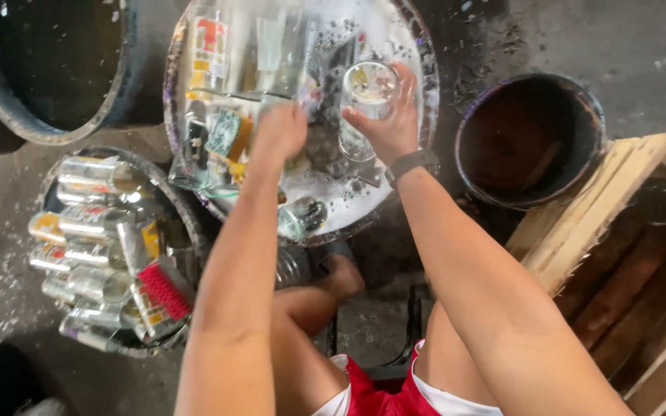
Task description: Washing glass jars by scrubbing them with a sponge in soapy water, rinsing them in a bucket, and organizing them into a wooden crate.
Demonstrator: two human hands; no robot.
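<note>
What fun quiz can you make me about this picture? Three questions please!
1. True or false: the right hand holds a clear glass jar.
2. What is the red brush lying on: A) a wooden crate, B) shiny jars in a tub, C) the ground?
3. Which wrist wears a dark watch?

Key: 1. True, over the soapy basin. 2. B. 3. The right; the left hand has none.

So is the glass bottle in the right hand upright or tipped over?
Roughly upright. The right hand grips the clear bottle by its side over the soapy wash tub, and its round end faces up at the camera.
</note>
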